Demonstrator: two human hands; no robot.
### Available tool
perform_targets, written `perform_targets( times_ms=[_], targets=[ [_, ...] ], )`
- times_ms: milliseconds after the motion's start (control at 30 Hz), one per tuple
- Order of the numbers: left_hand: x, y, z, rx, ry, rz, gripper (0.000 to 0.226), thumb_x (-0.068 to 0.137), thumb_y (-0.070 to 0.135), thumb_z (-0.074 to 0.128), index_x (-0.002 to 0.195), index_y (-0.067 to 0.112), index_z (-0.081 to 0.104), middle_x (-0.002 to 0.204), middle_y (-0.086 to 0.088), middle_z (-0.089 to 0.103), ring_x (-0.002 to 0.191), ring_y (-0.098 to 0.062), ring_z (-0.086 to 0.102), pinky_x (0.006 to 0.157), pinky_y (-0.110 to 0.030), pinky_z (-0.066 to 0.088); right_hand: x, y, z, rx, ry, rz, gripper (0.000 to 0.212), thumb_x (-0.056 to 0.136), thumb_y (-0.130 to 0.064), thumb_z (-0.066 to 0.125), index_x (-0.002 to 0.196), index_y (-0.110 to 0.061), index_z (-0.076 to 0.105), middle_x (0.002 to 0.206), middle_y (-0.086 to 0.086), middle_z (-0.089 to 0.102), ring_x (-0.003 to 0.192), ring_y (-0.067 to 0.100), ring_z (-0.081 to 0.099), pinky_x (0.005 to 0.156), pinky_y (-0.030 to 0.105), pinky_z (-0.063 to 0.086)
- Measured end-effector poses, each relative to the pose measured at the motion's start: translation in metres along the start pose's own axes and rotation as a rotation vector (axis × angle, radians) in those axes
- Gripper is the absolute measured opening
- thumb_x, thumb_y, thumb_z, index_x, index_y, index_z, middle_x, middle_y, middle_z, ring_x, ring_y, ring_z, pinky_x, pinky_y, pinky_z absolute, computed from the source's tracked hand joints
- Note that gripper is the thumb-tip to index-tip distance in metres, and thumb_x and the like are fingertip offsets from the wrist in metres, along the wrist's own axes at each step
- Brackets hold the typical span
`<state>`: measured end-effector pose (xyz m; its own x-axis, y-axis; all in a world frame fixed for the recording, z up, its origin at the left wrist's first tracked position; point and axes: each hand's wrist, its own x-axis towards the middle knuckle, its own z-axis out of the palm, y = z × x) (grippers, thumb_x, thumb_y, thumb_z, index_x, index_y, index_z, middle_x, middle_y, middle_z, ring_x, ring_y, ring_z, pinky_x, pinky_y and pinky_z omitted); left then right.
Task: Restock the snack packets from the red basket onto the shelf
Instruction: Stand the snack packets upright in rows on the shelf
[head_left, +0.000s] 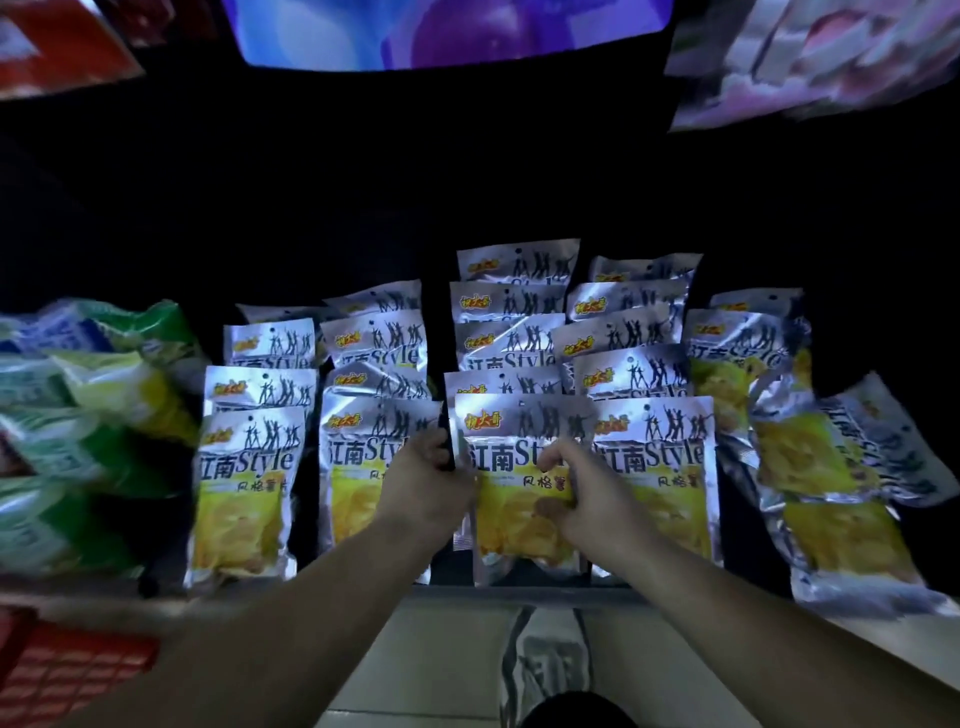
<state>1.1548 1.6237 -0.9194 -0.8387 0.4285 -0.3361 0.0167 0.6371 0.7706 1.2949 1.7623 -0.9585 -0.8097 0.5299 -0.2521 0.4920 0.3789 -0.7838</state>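
Several rows of silver-and-yellow snack packets stand upright on a dark shelf. Both hands hold the front packet of the middle row. My left hand grips its left edge, and my right hand pinches its right side with fingers curled over the front. The red basket shows at the lower left corner, and what it holds is out of view.
Green and white snack bags are stacked at the left of the shelf. At the right end, packets lean over sideways. A pale tiled floor lies below the shelf edge. Blurred packaging hangs overhead.
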Motion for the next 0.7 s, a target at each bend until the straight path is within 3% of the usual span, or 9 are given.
perform_targets(
  times_ms=[100, 167, 233, 333, 400, 467, 567, 633, 700],
  targets=[
    [-0.011, -0.017, 0.003, -0.010, 0.022, 0.061, 0.030, 0.087, 0.010, 0.068, 0.095, 0.037, 0.056, 0.084, 0.011, 0.063, 0.068, -0.013, 0.063, 0.054, -0.022, 0.050, 0.005, 0.006, 0.010, 0.029, 0.011, 0.028, 0.035, 0.090, -0.020, 0.075, 0.105, -0.039, 0.051, 0.126, -0.013, 0.055, 0.118, 0.011, 0.052, 0.078, 0.025, 0.044],
    [-0.021, -0.029, 0.011, -0.007, -0.151, 0.012, 0.035, 0.086, 0.012, 0.069, 0.108, 0.039, 0.062, 0.092, 0.006, 0.066, 0.073, -0.014, 0.065, 0.055, -0.021, 0.052, 0.009, 0.006, 0.015, 0.030, 0.020, 0.048, 0.037, 0.090, -0.017, 0.076, 0.109, -0.039, 0.053, 0.135, -0.009, 0.054, 0.125, 0.014, 0.051, 0.076, 0.017, 0.041],
    [-0.029, -0.035, 0.021, 0.030, -0.299, -0.037, 0.047, 0.087, 0.017, 0.073, 0.129, 0.033, 0.062, 0.104, 0.009, 0.064, 0.089, -0.012, 0.068, 0.070, -0.023, 0.057, 0.010, 0.003, 0.015, 0.035, 0.031, 0.055, 0.040, 0.090, -0.014, 0.075, 0.117, -0.038, 0.057, 0.141, -0.006, 0.053, 0.128, 0.018, 0.051, 0.074, 0.014, 0.041],
    [-0.035, -0.036, 0.029, -0.021, -0.365, -0.069, 0.055, 0.091, 0.021, 0.073, 0.141, 0.033, 0.055, 0.105, 0.012, 0.064, 0.094, -0.010, 0.066, 0.070, -0.019, 0.049, 0.007, -0.008, 0.006, 0.060, 0.004, 0.085, 0.049, 0.093, -0.014, 0.072, 0.135, -0.036, 0.058, 0.151, -0.001, 0.049, 0.135, 0.022, 0.049, 0.094, 0.032, 0.051],
    [-0.035, -0.036, 0.032, 0.000, -0.369, -0.064, 0.058, 0.092, 0.023, 0.072, 0.145, 0.034, 0.052, 0.107, 0.009, 0.067, 0.091, -0.009, 0.066, 0.069, -0.019, 0.049, 0.003, -0.011, -0.002, -0.015, -0.021, 0.085, 0.052, 0.096, -0.016, 0.069, 0.142, -0.034, 0.055, 0.150, 0.002, 0.052, 0.108, 0.013, 0.063, 0.085, 0.028, 0.053],
    [-0.036, -0.036, 0.035, 0.057, -0.360, -0.061, 0.057, 0.092, 0.021, 0.069, 0.145, 0.034, 0.052, 0.106, 0.007, 0.070, 0.091, -0.012, 0.070, 0.073, -0.028, 0.057, -0.002, -0.013, -0.014, -0.083, -0.003, 0.078, 0.050, 0.097, -0.020, 0.066, 0.143, -0.035, 0.055, 0.137, 0.005, 0.063, 0.072, 0.004, 0.056, 0.063, 0.022, 0.047],
    [-0.040, -0.022, 0.038, 0.104, -0.326, -0.018, 0.046, 0.094, 0.016, 0.064, 0.135, 0.036, 0.058, 0.102, 0.008, 0.068, 0.086, -0.019, 0.072, 0.072, -0.033, 0.058, -0.007, -0.019, -0.044, -0.024, 0.024, 0.090, 0.038, 0.097, -0.024, 0.066, 0.135, -0.032, 0.062, 0.115, -0.001, 0.068, 0.088, 0.018, 0.068, 0.081, 0.037, 0.058],
    [-0.041, -0.004, 0.047, 0.098, -0.346, 0.049, 0.040, 0.094, 0.016, 0.063, 0.126, 0.042, 0.062, 0.104, 0.007, 0.067, 0.083, -0.024, 0.072, 0.071, -0.035, 0.058, -0.012, -0.018, -0.072, 0.055, 0.022, 0.074, 0.031, 0.097, -0.024, 0.067, 0.128, -0.030, 0.065, 0.098, -0.005, 0.065, 0.082, 0.022, 0.069, 0.081, 0.039, 0.059],
    [-0.043, 0.022, 0.060, 0.089, -0.369, 0.144, 0.039, 0.092, 0.014, 0.067, 0.109, 0.049, 0.067, 0.097, 0.010, 0.065, 0.072, -0.028, 0.069, 0.069, -0.041, 0.057, -0.017, -0.009, -0.101, 0.030, 0.050, 0.062, 0.032, 0.097, -0.026, 0.067, 0.128, -0.031, 0.064, 0.097, -0.006, 0.063, 0.077, 0.018, 0.068, 0.080, 0.037, 0.058]
  ],
)
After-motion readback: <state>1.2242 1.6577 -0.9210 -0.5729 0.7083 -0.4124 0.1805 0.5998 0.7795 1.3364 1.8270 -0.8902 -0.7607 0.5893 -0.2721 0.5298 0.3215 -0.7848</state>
